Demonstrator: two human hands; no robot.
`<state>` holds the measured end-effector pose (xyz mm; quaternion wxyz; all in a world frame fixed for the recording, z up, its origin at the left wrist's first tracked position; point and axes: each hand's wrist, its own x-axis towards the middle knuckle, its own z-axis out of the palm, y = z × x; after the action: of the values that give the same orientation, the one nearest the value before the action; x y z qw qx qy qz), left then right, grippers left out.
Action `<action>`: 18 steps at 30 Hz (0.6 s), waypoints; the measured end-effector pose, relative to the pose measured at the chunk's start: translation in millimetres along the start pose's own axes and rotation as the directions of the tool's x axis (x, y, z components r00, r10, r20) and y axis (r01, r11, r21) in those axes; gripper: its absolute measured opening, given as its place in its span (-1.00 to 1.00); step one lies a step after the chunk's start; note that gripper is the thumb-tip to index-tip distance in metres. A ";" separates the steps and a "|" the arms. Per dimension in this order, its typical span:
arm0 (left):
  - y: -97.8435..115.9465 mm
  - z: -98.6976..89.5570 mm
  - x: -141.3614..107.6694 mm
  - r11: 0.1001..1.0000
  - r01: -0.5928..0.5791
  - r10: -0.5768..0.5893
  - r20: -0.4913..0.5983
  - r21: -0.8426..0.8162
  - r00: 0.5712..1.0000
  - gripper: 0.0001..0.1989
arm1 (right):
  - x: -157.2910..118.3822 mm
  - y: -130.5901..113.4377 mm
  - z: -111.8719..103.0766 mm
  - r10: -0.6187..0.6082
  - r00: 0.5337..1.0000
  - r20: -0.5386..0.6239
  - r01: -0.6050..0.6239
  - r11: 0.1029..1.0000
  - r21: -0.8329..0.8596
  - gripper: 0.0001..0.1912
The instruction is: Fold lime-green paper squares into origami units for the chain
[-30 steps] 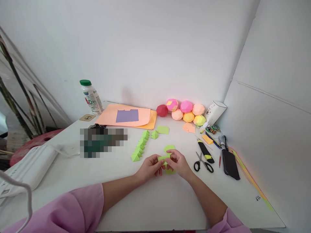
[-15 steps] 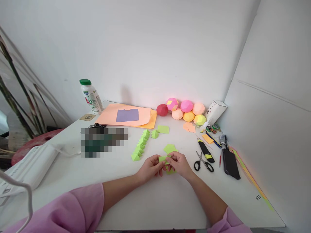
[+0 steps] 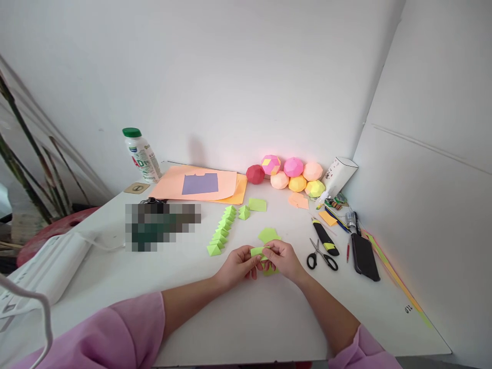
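Observation:
Between them, my left hand [image 3: 239,264] and my right hand [image 3: 283,258] pinch a small piece of lime-green paper [image 3: 257,251], one at each end. Fingers cover part of it, so its exact shape does not show. Flat lime-green paper cutouts [image 3: 269,234] lie just behind and beneath my hands. To the left runs a row of folded green paper pyramids [image 3: 222,231], nested one against another. A single green pyramid [image 3: 244,212] sits apart near a green paper rectangle [image 3: 257,204].
Scissors [image 3: 321,256], a utility knife [image 3: 325,238] and a black phone [image 3: 365,257] lie to the right. Faceted paper balls [image 3: 293,167] are piled against the wall. Orange paper sheets [image 3: 172,183], a bottle [image 3: 143,158] and a white power strip [image 3: 54,269] are on the left.
The view has shifted very slightly. Both hands keep the same pinch on the green paper, with no clear movement.

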<state>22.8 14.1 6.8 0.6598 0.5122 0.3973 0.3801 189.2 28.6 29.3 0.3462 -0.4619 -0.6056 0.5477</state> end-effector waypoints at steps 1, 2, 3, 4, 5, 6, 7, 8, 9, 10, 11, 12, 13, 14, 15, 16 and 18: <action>0.5 0.2 -0.1 1.000 0.001 -0.001 -0.001 -0.001 1.000 -0.66 | -0.1 0.4 0.0 0.000 1.000 0.001 0.000 1.000 0.000 -0.75; 1.1 0.4 -0.3 1.000 0.003 -0.003 -0.004 -0.004 1.000 -0.65 | -0.2 0.5 0.0 0.000 1.000 0.001 0.000 1.000 -0.001 -0.75; 1.6 0.5 -0.4 1.000 0.004 -0.004 -0.007 -0.007 1.000 -0.65 | -0.4 0.5 0.0 0.000 1.000 0.001 0.000 1.000 -0.002 -0.74; 2.0 0.5 -0.6 1.000 0.004 -0.004 -0.011 -0.012 1.000 -0.65 | -0.6 0.2 0.0 0.000 1.000 0.003 0.000 1.000 -0.004 -0.74; 2.3 0.5 -0.8 1.000 0.001 -0.002 -0.015 -0.017 1.000 -0.65 | -0.8 -0.2 -0.1 -0.002 1.000 0.006 0.002 1.000 -0.007 -0.73; 2.4 0.5 -0.9 1.000 -0.003 0.002 -0.018 -0.021 1.000 -0.65 | -0.8 -0.8 -0.4 -0.004 1.000 0.010 0.004 1.000 -0.010 -0.72; 2.4 0.4 -1.1 1.000 -0.008 0.008 -0.021 -0.024 1.000 -0.65 | -0.8 -1.3 -0.7 -0.005 1.000 0.018 0.005 1.000 -0.011 -0.72; 2.3 0.4 -1.3 1.000 -0.014 0.014 -0.023 -0.028 1.000 -0.65 | -0.8 -1.9 -1.1 -0.003 1.000 0.029 0.004 1.000 -0.012 -0.71; 2.2 0.3 -1.5 0.999 -0.017 0.016 -0.027 -0.032 0.999 -0.65 | -0.6 -2.3 -1.5 0.002 0.999 0.041 -0.002 1.000 -0.013 -0.71; 2.1 0.3 -1.6 0.999 -0.016 0.015 -0.032 -0.035 0.999 -0.65 | -0.5 -2.6 -1.9 0.011 0.999 0.051 -0.011 1.000 -0.015 -0.71; 2.0 0.4 -1.8 0.999 -0.012 0.010 -0.036 -0.038 0.999 -0.65 | -0.3 -2.7 -2.2 0.022 0.998 0.059 -0.021 1.000 -0.016 -0.71; 1.8 0.4 -1.9 0.999 -0.008 0.006 -0.039 -0.040 0.999 -0.65 | -0.2 -2.6 -2.5 0.031 0.998 0.063 -0.030 0.999 -0.017 -0.71; 1.6 0.3 -1.8 0.999 -0.005 0.004 -0.041 -0.043 0.999 -0.66 | -0.1 -2.4 -2.7 0.035 0.997 0.062 -0.034 0.999 -0.018 -0.71; 1.3 0.2 -1.7 0.999 -0.004 0.002 -0.042 -0.045 0.999 -0.66 | 0.0 -2.0 -2.8 0.035 0.998 0.057 -0.034 0.999 -0.018 -0.71; 0.9 0.1 -1.4 0.999 -0.005 0.003 -0.041 -0.045 0.999 -0.66 | 0.0 -1.5 -2.9 0.032 0.998 0.050 -0.031 0.999 -0.017 -0.70; 0.5 -0.1 -1.0 0.999 -0.007 0.005 -0.038 -0.046 0.999 -0.66 | 0.0 -0.9 -3.1 0.029 0.999 0.044 -0.029 0.999 -0.017 -0.70; -0.1 -0.5 0.0 0.999 -0.010 0.009 -0.027 -0.043 1.000 -0.66 | 0.0 0.3 -3.5 0.026 0.999 0.032 -0.025 0.999 -0.020 -0.70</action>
<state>22.3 14.3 6.6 0.6635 0.4946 0.3955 0.3984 192.5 29.8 29.5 0.3249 -0.4640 -0.6107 0.5534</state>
